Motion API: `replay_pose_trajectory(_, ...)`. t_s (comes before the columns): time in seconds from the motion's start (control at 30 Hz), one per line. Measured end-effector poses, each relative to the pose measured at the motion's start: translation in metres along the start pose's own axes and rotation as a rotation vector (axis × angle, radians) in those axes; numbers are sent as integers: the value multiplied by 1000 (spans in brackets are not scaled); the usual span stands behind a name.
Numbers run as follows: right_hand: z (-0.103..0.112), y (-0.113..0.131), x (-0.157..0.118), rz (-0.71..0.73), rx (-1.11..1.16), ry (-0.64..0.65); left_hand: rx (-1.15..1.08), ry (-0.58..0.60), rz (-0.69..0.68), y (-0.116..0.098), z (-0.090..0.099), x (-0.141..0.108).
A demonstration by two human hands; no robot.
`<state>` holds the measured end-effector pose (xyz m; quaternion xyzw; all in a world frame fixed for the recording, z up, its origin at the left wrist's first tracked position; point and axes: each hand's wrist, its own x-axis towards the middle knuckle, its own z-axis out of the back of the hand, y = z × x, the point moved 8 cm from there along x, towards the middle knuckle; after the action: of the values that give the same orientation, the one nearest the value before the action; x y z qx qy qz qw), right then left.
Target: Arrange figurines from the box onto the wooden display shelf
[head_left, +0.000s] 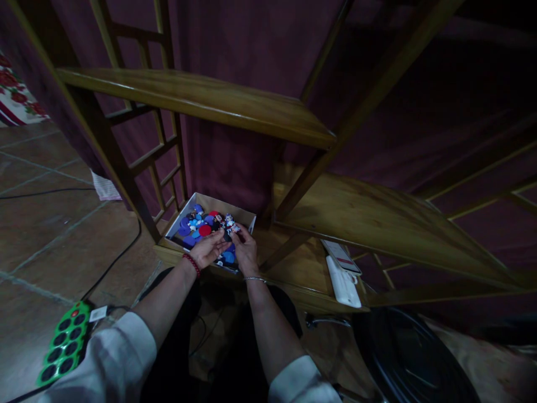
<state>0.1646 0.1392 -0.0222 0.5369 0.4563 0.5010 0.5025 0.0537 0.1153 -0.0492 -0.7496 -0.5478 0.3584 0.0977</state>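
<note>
A shallow cardboard box stands on the low wooden shelf and holds several small blue, purple, red and white figures. Over its front part, my right hand has its fingers closed on a small white-and-blue figure, which is held upright. My left hand, with a red bead bracelet, is just beside it over the box, fingers bent near a dark part under the figure. Whether the left fingertips grip that part is too small to tell. A red round piece lies in the box near my left hand.
Wooden shelf boards rise above and to the right of the box. A white object and a phone-like item lie on the lower shelf. At the left, a green power strip rests on the tiles. A black round seat stands lower right.
</note>
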Motion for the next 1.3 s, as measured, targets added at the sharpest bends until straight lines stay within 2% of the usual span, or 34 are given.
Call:
replay_pose_trajectory(0.2,-1,-1,2,17,-58,20,8,-57,3,1,3,3)
replay_pose_trajectory(0.6,-2,-8,0,-121,176,-53,-4,-25,66,0,-5,3)
replay_pose_trajectory(0.83,-3,0,-4,-111,239,-45,24,-10,76,0,-3,1)
replay_pose_trajectory(1.3,0,-4,-2,-113,235,-78,27,10,82,-2,-7,-1)
